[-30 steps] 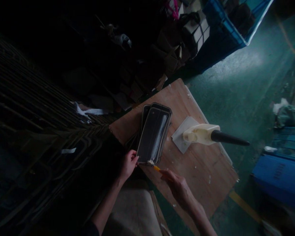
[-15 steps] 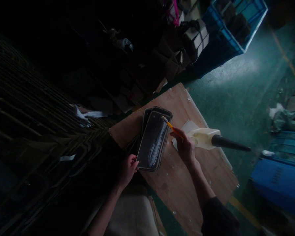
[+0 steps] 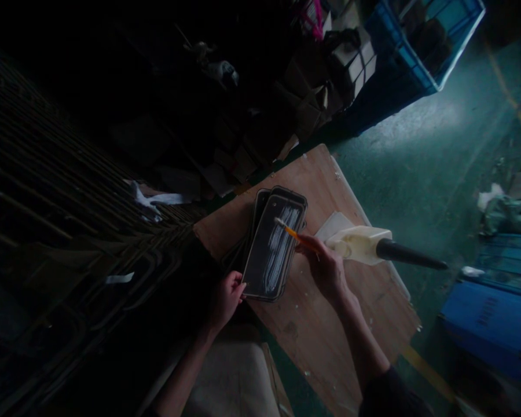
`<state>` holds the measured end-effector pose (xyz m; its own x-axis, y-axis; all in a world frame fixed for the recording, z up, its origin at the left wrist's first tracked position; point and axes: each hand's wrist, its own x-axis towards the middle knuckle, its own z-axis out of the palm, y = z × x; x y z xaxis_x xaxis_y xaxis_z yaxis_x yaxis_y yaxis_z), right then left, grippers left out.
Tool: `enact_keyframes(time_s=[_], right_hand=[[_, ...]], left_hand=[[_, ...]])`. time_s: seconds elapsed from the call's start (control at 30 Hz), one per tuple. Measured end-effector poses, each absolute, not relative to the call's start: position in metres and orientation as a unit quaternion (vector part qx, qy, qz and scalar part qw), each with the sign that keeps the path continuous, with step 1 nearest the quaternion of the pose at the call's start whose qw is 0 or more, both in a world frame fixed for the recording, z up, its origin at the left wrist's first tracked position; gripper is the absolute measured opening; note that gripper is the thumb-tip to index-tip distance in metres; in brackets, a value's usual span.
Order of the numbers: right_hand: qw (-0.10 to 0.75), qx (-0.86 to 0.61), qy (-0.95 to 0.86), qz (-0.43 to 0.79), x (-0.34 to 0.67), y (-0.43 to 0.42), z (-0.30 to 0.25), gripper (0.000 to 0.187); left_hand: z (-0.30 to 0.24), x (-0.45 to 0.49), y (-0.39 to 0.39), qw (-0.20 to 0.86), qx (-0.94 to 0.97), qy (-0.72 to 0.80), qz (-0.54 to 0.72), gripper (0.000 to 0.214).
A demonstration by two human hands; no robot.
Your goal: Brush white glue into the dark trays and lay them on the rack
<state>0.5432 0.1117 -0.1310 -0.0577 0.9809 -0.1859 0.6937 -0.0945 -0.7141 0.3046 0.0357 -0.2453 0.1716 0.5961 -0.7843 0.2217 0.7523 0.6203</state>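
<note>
A dark rectangular panel with rounded corners (image 3: 260, 255) lies on top of similar panels on a wooden board. White streaks of a wet-looking coating run along its right half. My right hand (image 3: 327, 269) is closed round a paintbrush with an orange handle (image 3: 294, 234), its bristles at the panel's upper middle. My left hand (image 3: 229, 294) pinches the panel's lower left corner, fingers closed on the edge. Right of my right hand lies a cream plastic container (image 3: 360, 243) with a long dark tapered piece (image 3: 410, 255) sticking out, beside a pale flat sheet (image 3: 335, 225).
The wooden board (image 3: 304, 341) carries the panels. A pale padded seat (image 3: 230, 376) is below it. Dark stacked frames (image 3: 69, 174) fill the left. A blue crate (image 3: 417, 63) stands at the upper right, and a blue box (image 3: 490, 324) at the right, on a green floor.
The brush has moved left and slightly down across the panel with my right hand. More white streaks cover the panel's upper right. My left hand keeps its hold on the corner.
</note>
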Motion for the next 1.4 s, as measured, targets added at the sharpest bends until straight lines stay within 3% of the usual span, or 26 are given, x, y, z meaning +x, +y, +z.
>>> enact_keyframes(time_s=[0.1, 0.27, 0.5, 0.8, 1.1, 1.4], right_hand=[[0.228, -0.646, -0.669, 0.288, 0.544, 0.14, -0.146, 0.027], [0.202, -0.631, -0.689, 0.293, 0.531, 0.135, -0.165, 0.025], [0.108, -0.589, -0.677, 0.428, 0.505, 0.051, -0.149, 0.023], [0.111, -0.604, -0.567, 0.549, 0.513, -0.008, -0.131, 0.023], [0.259, -0.681, -0.604, 0.324, 0.542, 0.063, -0.163, 0.025], [0.108, -0.617, -0.593, 0.505, 0.524, -0.005, -0.134, 0.024]], left_hand=[[-0.245, 0.305, 0.036, 0.693, 0.323, 0.631, 0.135, 0.016], [-0.243, 0.304, 0.038, 0.69, 0.321, 0.634, 0.138, 0.015], [-0.244, 0.303, 0.037, 0.696, 0.303, 0.63, 0.162, 0.017], [-0.252, 0.301, 0.03, 0.691, 0.297, 0.633, 0.183, 0.024], [-0.247, 0.302, 0.033, 0.687, 0.318, 0.63, 0.176, 0.023], [-0.242, 0.304, 0.031, 0.698, 0.286, 0.63, 0.182, 0.026]])
